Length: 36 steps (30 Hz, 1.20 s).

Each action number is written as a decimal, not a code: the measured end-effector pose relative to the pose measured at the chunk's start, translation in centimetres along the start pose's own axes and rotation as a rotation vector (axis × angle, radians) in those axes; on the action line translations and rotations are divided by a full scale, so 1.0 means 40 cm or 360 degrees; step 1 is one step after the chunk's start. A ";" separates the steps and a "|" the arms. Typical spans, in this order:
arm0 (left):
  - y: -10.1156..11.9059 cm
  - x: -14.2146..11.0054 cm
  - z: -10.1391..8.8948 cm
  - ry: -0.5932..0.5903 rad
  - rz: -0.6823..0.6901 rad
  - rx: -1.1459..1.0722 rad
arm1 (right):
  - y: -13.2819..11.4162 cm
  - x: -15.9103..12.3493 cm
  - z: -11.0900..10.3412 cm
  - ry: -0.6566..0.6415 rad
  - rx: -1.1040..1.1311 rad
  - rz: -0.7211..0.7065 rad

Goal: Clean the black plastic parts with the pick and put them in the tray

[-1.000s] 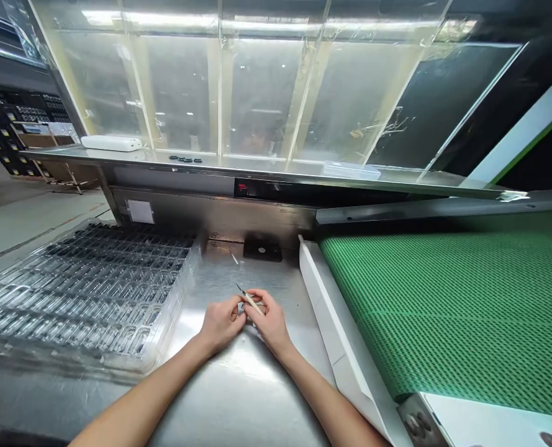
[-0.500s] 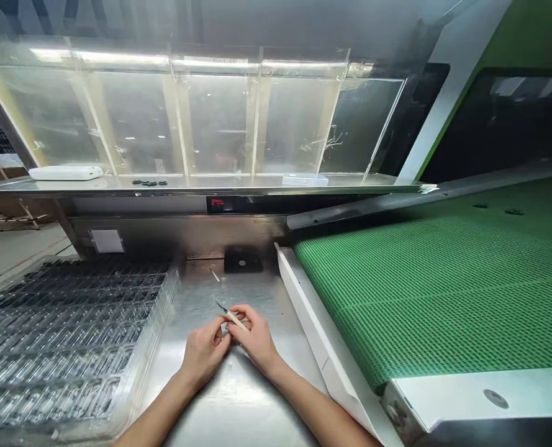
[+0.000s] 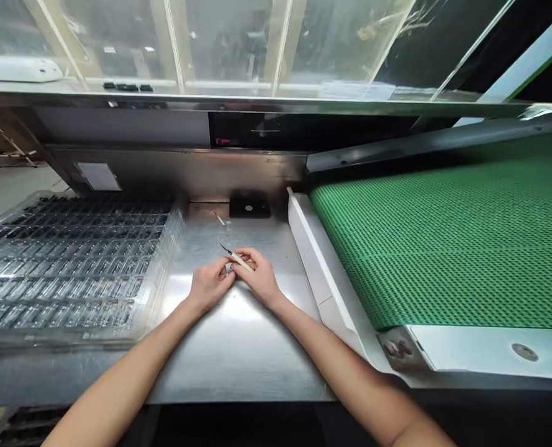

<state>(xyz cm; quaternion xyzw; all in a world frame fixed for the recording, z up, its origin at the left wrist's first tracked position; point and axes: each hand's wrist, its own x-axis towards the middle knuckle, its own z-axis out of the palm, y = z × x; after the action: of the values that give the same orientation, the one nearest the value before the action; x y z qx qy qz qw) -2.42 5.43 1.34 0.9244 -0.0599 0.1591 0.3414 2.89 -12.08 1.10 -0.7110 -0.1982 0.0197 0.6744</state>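
Both hands meet at the middle of a steel worktable [image 3: 238, 347]. My right hand [image 3: 259, 279] is closed on a thin pale stick-like tool [image 3: 236, 258] with a dark pointed tip aimed up and left. My left hand [image 3: 210, 285] is curled, its fingertips pinched against the right hand on something small that I cannot make out. A clear plastic tray [image 3: 71, 267] with rows of dark small parts lies to the left of my left hand.
A green mesh conveyor belt [image 3: 443, 236] runs along the right, edged by a white rail [image 3: 317, 261]. A black square plate [image 3: 250, 206] and a small pale stick [image 3: 218, 218] lie at the table's back. A steel shelf [image 3: 257, 102] with a white box [image 3: 17, 68] spans above.
The hands stay together on the tool. The view has tilted down and closer, so the shelf and windows slid up and more of both forearms shows.
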 end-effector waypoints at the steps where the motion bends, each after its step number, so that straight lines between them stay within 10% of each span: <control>1: 0.000 0.000 -0.001 -0.0005 -0.0003 -0.0012 | 0.002 0.000 -0.001 -0.0010 0.0003 0.0003; 25: 0.014 0.007 -0.004 -0.0040 -0.0055 -0.0058 | 0.001 -0.002 -0.004 0.0021 -0.0010 0.0041; 36: 0.037 0.021 0.005 -0.0351 -0.0100 -0.0023 | 0.024 -0.007 -0.049 0.0226 -0.0368 0.0089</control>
<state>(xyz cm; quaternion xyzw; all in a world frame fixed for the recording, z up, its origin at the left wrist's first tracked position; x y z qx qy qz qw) -1.89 4.18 2.38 0.9352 -0.0691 0.0453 0.3443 3.46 -14.05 0.29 -0.7889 -0.1310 -0.0347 0.5994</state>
